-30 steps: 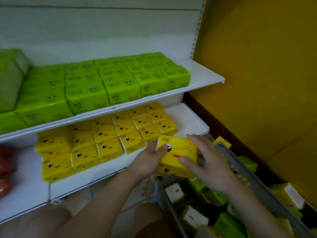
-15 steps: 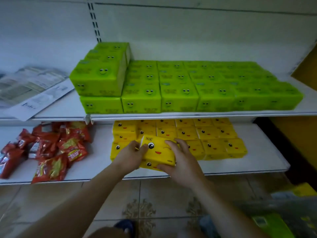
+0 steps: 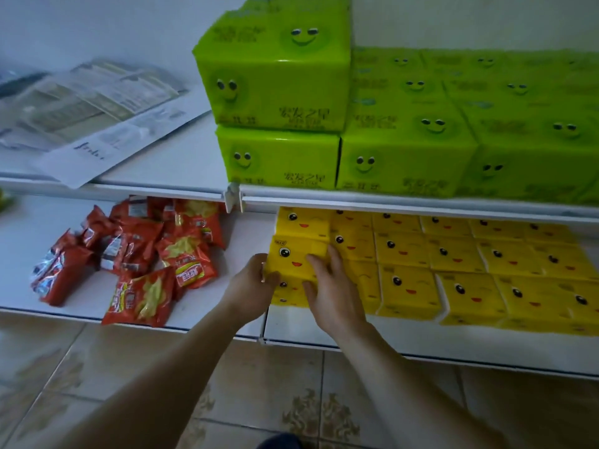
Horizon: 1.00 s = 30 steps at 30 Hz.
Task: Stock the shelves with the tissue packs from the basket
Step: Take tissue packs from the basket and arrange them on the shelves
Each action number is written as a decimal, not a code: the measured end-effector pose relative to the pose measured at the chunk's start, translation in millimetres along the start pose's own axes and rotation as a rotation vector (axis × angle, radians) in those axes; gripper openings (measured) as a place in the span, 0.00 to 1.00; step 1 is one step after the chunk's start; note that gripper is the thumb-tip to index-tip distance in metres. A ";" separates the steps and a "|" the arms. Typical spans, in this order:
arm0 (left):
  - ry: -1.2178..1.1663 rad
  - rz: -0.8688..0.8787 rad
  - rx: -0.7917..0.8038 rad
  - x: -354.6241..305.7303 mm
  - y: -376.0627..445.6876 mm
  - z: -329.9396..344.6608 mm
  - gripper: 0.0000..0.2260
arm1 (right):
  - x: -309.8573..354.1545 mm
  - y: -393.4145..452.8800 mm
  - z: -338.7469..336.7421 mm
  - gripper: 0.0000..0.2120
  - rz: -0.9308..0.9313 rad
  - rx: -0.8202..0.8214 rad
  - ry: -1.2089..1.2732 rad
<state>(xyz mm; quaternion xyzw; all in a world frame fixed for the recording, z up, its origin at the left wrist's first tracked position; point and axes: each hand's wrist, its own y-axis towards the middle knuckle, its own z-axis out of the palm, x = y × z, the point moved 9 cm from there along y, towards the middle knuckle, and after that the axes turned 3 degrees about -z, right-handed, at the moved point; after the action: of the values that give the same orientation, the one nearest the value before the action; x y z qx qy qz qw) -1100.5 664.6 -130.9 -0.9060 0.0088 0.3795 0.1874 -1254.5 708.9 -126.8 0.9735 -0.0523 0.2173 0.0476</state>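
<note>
Two white metal shelves (image 3: 181,163) stand against a pale wall (image 3: 97,27), above a beige tiled floor (image 3: 291,400) with brown patterns, dimly lit.

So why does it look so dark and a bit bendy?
Head view: dim, bluish light, no glare; the wide lens bows the upper shelf edge; the newspaper and far green tissue packs look soft, while the hand-held yellow tissue pack stays fairly sharp.
</note>
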 end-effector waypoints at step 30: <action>0.521 0.858 0.737 -298.0 -300.8 276.2 0.10 | -252.8 -374.9 -309.0 0.12 0.556 -0.276 -0.006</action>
<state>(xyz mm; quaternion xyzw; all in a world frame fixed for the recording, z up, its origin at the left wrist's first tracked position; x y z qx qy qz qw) -1454.1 1002.2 -2.1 -0.7603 0.5479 0.1593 0.3105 -1565.3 1136.3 17.2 0.9069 -0.3458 0.2098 0.1178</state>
